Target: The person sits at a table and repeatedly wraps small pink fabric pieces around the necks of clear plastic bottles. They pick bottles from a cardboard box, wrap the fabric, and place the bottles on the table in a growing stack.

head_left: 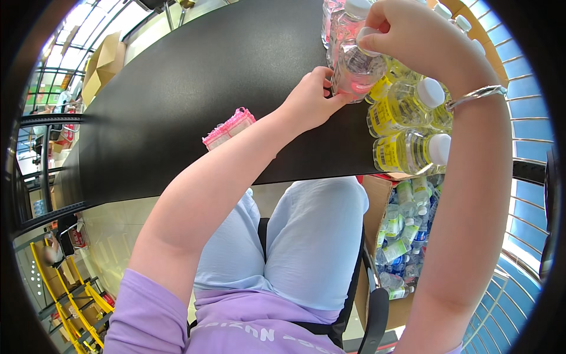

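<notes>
Head view shows me seated at a black table (194, 88) with both hands up at about one o'clock, working on one clear bottle (355, 66) that has a pink band near its base. My left hand (309, 100) is closed around the lower part of that bottle, fingers wrapped at the pink band, pressing it toward the tabletop. My right hand (413, 32) comes in from three o'clock and curls over the top end, fingertips pinched on the white cap (367, 36). The bottle's long axis runs roughly from seven o'clock at the base to one o'clock at the cap, tilted rather than upright, so the base lies toward my left hand and the cap toward my right; both hands touch it, the left lower and nearer my body. Just beside it, at three to four o'clock, lie yellow-labelled bottles (407, 127) with white caps, stacked on their sides at the table's edge, and more clear bottles stand behind at twelve. A pink packet (229, 128) lies well apart at nine o'clock from my left hand. Below the table edge, at five o'clock, an open carton (377, 206) holds a heap of loose bottles. A silver bracelet (474, 94) sits on my right wrist.
</notes>
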Demonstrator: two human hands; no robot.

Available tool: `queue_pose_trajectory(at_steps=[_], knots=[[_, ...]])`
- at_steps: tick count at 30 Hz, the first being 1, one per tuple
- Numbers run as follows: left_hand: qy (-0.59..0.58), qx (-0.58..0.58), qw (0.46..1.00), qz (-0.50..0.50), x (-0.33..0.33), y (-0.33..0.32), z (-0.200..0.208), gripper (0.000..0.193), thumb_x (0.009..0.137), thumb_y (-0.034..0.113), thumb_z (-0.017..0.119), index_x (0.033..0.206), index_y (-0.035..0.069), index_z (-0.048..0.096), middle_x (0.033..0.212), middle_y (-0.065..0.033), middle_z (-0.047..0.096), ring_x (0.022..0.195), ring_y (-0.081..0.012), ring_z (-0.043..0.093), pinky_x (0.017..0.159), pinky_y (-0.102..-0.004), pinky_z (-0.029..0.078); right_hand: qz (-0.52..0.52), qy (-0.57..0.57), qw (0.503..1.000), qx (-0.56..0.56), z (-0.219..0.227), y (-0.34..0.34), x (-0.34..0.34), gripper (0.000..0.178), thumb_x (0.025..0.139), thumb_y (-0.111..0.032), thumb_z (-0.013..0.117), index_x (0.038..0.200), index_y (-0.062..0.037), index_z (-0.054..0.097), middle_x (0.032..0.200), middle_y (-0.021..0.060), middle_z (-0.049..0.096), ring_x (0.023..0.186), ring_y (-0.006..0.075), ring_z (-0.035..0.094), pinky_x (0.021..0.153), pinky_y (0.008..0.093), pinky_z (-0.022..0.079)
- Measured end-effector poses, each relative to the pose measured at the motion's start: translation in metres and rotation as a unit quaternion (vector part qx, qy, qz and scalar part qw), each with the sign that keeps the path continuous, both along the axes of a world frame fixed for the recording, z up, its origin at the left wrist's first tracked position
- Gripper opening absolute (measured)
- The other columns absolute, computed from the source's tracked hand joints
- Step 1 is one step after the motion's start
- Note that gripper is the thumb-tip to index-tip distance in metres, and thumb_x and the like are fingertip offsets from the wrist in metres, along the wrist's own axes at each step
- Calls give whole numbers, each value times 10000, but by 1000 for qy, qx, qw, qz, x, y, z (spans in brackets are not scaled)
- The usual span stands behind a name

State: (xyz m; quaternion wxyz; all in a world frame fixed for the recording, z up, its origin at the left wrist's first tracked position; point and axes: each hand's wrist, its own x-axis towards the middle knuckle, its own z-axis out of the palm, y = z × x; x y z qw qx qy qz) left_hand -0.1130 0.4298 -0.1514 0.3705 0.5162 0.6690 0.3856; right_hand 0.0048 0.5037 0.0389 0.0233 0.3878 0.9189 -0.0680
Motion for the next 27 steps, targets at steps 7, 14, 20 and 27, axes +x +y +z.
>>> queue_pose_trajectory(at_steps=[7, 14, 20, 27], knots=[[14, -44, 999, -14, 1, -1, 10, 587, 778, 285, 657, 1190, -25, 377, 1033, -122, 551, 965, -186, 532, 834, -309, 428, -6, -2, 1000, -1, 1, -2, 1, 239, 719, -202, 552, 804, -1, 650, 747, 198, 617, 729, 306, 606, 698, 370, 464], [14, -24, 999, -19, 1, 1, 4, 523, 796, 256, 643, 1161, -22, 392, 1017, -120, 558, 962, -193, 533, 836, -310, 429, 40, 58, 997, 44, -5, -9, 8, 229, 719, -184, 559, 811, 4, 651, 757, 211, 613, 727, 324, 603, 698, 385, 464], [-1, -8, 1000, -9, 1, 2, 0, 576, 757, 297, 669, 1145, -46, 417, 1043, -174, 532, 950, -239, 539, 820, -327, 444, 15, 38, 999, 0, -7, 0, 5, 238, 726, -187, 550, 812, 12, 648, 760, 216, 610, 724, 327, 602, 699, 390, 464], [15, -15, 1000, 3, 2, 1, 1, 631, 726, 327, 694, 1147, -56, 421, 1058, -197, 519, 941, -256, 544, 811, -331, 454, 6, 23, 1000, -9, -3, -2, 4, 244, 737, -185, 530, 813, 17, 644, 753, 217, 607, 726, 335, 597, 701, 392, 462]])
